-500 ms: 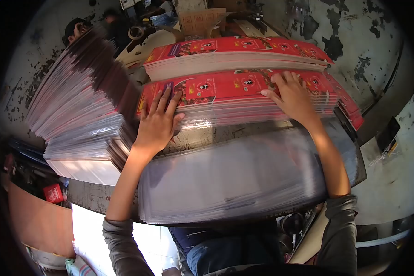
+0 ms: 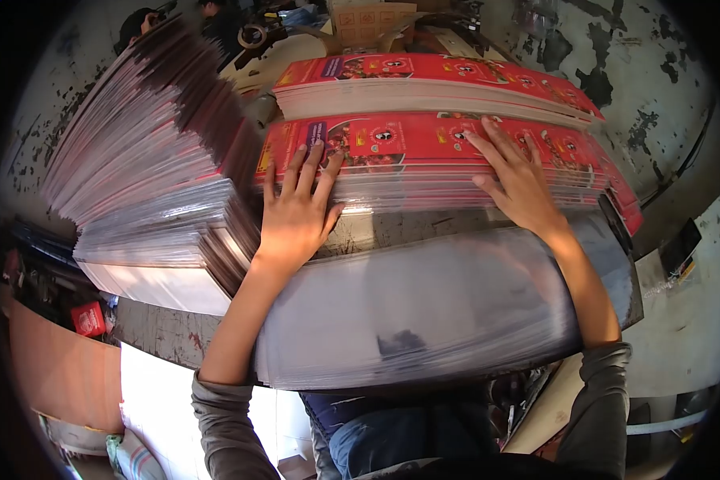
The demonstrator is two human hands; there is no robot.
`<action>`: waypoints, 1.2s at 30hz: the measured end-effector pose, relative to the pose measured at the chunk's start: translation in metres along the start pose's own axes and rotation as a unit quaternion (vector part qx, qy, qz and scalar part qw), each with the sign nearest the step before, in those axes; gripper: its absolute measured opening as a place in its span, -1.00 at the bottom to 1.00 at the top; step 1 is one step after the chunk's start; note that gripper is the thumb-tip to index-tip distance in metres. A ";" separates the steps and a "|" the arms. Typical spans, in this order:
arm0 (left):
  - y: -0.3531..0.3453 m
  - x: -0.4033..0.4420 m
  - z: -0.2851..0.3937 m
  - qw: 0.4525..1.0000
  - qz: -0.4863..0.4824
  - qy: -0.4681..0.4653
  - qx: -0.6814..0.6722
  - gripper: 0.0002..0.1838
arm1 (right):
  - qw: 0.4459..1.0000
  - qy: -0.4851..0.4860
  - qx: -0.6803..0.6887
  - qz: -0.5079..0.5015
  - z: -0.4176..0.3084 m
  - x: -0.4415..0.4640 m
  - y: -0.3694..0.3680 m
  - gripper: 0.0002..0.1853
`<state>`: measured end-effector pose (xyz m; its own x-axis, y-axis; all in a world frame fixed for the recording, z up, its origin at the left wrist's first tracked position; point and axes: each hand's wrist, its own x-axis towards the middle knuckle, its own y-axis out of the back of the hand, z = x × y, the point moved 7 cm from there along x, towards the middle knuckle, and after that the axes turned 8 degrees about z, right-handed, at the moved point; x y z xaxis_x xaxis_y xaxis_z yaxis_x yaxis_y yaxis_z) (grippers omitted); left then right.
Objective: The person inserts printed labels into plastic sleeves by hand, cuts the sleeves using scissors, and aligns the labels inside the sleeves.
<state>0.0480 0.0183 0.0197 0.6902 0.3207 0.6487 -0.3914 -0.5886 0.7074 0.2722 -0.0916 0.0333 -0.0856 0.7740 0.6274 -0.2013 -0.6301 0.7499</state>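
Your left hand [image 2: 294, 216] lies with fingers spread wide across the left end of the near red stack [image 2: 412, 148], in the upper middle of the frame, its thumb angled away over the front edge. Your right hand [image 2: 520, 180] is also open, fingers stretched over the same stack right of centre, thumb apart, gripping nothing. That stack is long and flat, its top a smooth, glossy print of food pictures and round emblems, its front a band of thin, shiny, slightly uneven layers. Behind it, a second red stack [image 2: 424, 68] carries similar print above a thick, pale, finely ridged side. Between your forearms, at lower centre, lies a broad pile of clear plastic sheets [image 2: 408, 320], greyish and slick, its near edges loosely fanned. A tall, leaning heap of thin glossy sheets [image 2: 152, 152] fills the left of the frame, jagged along its upper right side. The table [image 2: 156, 328] beneath shows a scuffed, worn surface. At the top centre is a brown cardboard box [image 2: 368, 24]; you cannot tell what it contains. At lower left, a pale sack [image 2: 140, 460] with coloured stripes sags softly, its contents hidden.
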 end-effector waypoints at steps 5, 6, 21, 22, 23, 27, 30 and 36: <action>0.001 0.000 0.001 1.000 -0.007 0.006 -0.004 -0.28 | 0.997 -0.015 0.059 -0.043 0.000 -0.001 -0.002 -0.36; 0.001 0.000 0.001 1.000 -0.005 0.004 -0.004 -0.28 | 0.997 -0.017 0.058 -0.041 0.001 0.001 0.004 -0.36; 0.002 0.000 0.001 1.000 0.010 0.003 0.002 -0.27 | 0.992 -0.039 0.114 -0.029 -0.001 0.003 0.007 -0.37; 0.002 -0.002 0.002 1.000 0.007 0.006 -0.003 -0.26 | 0.995 -0.018 0.097 0.011 -0.004 0.008 0.016 -0.40; 0.007 -0.001 0.004 0.999 0.039 -0.005 -0.006 -0.30 | 0.995 0.003 0.083 0.046 -0.009 0.009 0.023 -0.42; 0.015 0.005 0.004 0.996 0.068 -0.011 -0.049 -0.52 | 0.995 0.046 0.065 -0.058 -0.022 0.033 0.012 -0.39; 0.015 0.006 -0.001 0.992 0.097 0.023 -0.082 -0.60 | 0.964 -0.030 0.152 -0.216 -0.034 0.069 -0.011 -0.39; 0.019 0.003 -0.001 0.988 0.131 -0.005 -0.077 -0.69 | 0.979 -0.001 0.203 0.008 -0.049 0.110 -0.067 -0.53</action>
<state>0.0416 0.0087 0.0354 0.5589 0.1645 0.8127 -0.6450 -0.5298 0.5508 0.2287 0.0389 0.0413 -0.0845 0.7636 0.6402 0.2051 -0.6154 0.7611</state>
